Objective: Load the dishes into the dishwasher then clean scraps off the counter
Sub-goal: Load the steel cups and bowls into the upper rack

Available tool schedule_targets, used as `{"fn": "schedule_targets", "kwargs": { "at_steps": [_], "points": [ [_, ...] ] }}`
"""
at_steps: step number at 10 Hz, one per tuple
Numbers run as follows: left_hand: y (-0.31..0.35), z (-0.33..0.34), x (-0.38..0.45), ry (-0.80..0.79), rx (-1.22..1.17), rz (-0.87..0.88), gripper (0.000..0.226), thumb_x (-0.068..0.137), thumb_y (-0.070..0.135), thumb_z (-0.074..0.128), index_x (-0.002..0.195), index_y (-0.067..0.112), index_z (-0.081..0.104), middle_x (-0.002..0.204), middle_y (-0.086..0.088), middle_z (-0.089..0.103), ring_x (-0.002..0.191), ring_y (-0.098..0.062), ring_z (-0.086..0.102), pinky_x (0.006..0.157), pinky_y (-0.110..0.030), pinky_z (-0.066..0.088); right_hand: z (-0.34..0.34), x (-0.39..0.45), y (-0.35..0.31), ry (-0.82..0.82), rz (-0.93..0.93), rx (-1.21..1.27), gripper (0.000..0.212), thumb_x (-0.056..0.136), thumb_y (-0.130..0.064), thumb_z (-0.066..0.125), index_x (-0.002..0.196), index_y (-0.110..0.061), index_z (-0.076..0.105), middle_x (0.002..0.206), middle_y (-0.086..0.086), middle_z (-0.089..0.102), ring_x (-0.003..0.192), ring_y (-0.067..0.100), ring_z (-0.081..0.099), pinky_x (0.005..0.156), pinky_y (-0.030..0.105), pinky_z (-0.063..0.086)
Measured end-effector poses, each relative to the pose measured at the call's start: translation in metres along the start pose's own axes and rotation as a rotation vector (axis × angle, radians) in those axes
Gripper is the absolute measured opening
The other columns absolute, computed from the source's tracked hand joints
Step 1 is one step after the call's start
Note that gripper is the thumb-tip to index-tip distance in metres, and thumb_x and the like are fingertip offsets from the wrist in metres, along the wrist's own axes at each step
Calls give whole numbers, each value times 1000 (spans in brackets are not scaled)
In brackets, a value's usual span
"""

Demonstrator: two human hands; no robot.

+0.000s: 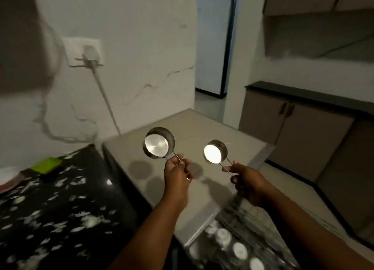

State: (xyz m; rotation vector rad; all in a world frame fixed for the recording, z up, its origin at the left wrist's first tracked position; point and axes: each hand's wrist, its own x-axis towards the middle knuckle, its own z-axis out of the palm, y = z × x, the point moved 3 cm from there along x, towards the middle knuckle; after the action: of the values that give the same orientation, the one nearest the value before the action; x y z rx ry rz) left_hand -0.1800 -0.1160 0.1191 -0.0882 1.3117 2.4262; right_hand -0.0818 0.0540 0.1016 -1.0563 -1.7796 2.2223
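Note:
I hold two small steel cups with wire handles in the air above the beige dishwasher top (194, 128). My left hand (178, 171) pinches the handle of the larger steel cup (157, 146), whose shiny bottom faces me. My right hand (245, 180) grips the handle of the smaller steel cup (214, 152), tilted the same way. Below my right arm the pulled-out dishwasher rack (240, 243) shows several white dishes, blurred.
A black speckled counter (56, 209) lies at the left with a green sponge (46, 164) and a white dish edge (8, 174) near the wall. A plug and cord (91, 55) hang on the marble wall. Brown cabinets (293, 136) stand at the right.

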Motion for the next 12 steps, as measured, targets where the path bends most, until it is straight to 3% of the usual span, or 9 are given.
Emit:
{"fn": "schedule_targets", "kwargs": {
  "at_steps": [1, 4, 6, 7, 8, 9, 10, 11, 12],
  "points": [
    [-78, 65, -23, -31, 14, -190, 19, 96, 6, 35, 91, 11, 53, 59, 1, 43, 41, -6, 32, 37, -17, 24, -101, -14, 16, -10, 61, 77, 46, 100, -41, 38, 92, -9, 71, 59, -1, 38, 48, 10, 23, 45, 23, 18],
    [-248, 136, -61, -57, 152, -566, 52, 101, 48, 26, 99, 11, 61, 50, 4, 36, 34, -7, 26, 36, -16, 18, -282, -19, 113, 209, 285, 93, 48, 103, -36, 31, 102, -4, 67, 54, -3, 31, 47, 10, 20, 47, 24, 17],
    [-301, 105, -51, 86, 299, -645, 32, 102, 29, 42, 71, 23, 50, 52, 4, 44, 42, -21, 50, 55, -19, 45, -289, 0, 181, 236, 393, 41, 25, 94, -22, 50, 110, -7, 60, 83, 4, 44, 65, 15, 36, 54, 27, 26],
    [-328, 79, -35, 99, 447, -645, 34, 103, 20, 35, 71, 14, 45, 64, 0, 47, 54, -10, 44, 54, -20, 38, -287, 9, 206, 258, 404, -8, 28, 95, -27, 52, 118, -12, 57, 115, 6, 52, 96, 22, 48, 64, 30, 38],
    [-353, 57, -21, 127, 512, -659, 22, 100, 7, 39, 81, 9, 51, 77, -5, 56, 64, -12, 55, 61, -22, 45, -280, 20, 220, 172, 353, -259, 20, 99, -20, 47, 110, -11, 61, 124, 18, 56, 109, 35, 53, 83, 34, 44],
    [-372, 50, -4, 134, 424, -697, 19, 102, 15, 35, 100, 10, 53, 101, -9, 63, 76, -15, 61, 64, -25, 47, -265, 33, 239, 115, 314, -424, 18, 100, -18, 44, 87, -23, 55, 107, 13, 57, 98, 23, 54, 81, 23, 40],
    [-389, 43, 15, 163, 385, -732, 21, 101, 15, 38, 106, 10, 57, 103, -3, 61, 77, -12, 57, 62, -21, 41, -249, 49, 253, 109, 281, -544, 20, 98, -29, 43, 93, -18, 59, 105, 12, 59, 95, 18, 56, 79, 24, 41],
    [-404, 39, 28, 151, 497, -702, 14, 97, 15, 48, 88, 14, 57, 82, 1, 56, 65, -7, 50, 55, -17, 42, -233, 64, 261, 110, 251, -720, 27, 97, -33, 50, 112, -13, 61, 117, 13, 62, 108, 27, 59, 79, 28, 41],
    [-421, 29, 36, 218, 465, -659, 5, 89, 8, 62, 86, 7, 58, 83, -9, 59, 71, -16, 57, 59, -27, 51, -230, 76, 277, 232, 238, -672, 12, 94, -28, 56, 97, -16, 55, 108, 14, 65, 102, 30, 61, 73, 29, 42]
  ]
}}
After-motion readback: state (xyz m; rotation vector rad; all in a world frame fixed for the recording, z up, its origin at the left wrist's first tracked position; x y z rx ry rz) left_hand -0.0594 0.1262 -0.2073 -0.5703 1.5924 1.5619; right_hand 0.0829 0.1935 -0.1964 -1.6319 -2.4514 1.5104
